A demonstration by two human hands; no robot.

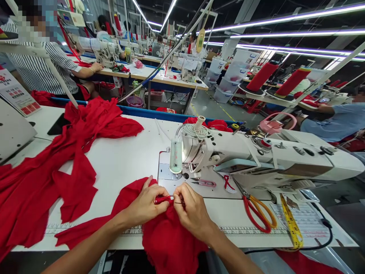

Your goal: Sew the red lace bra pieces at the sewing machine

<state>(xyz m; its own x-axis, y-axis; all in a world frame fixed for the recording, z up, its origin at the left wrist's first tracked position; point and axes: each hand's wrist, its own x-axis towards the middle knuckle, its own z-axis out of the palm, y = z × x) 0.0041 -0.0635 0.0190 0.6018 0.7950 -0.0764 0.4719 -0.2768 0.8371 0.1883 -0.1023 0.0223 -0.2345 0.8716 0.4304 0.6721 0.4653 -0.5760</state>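
Red fabric (pixel 171 236) is gathered between my hands and hangs over the table's front edge. My left hand (pixel 148 203) is closed on a folded part of it, thumb against fingers. Close beside it, my right hand (pixel 190 209) pinches a thin, dark, stick-like thing (pixel 179 203) at the fold; its kind is too small to tell. Both hands are just in front of the needle area of a white sewing machine (pixel 228 148). Thread snips (pixel 203 183) lie on the machine bed, right of the needle plate (pixel 168 173).
More red fabric (pixel 76 160) is heaped on the left of the table. To the right lie orange-and-red-handled scissors (pixel 259 213) and a yellow tape measure (pixel 291 224). A printed ruler (pixel 228 231) runs along the front edge. Co-workers sit at left and right.
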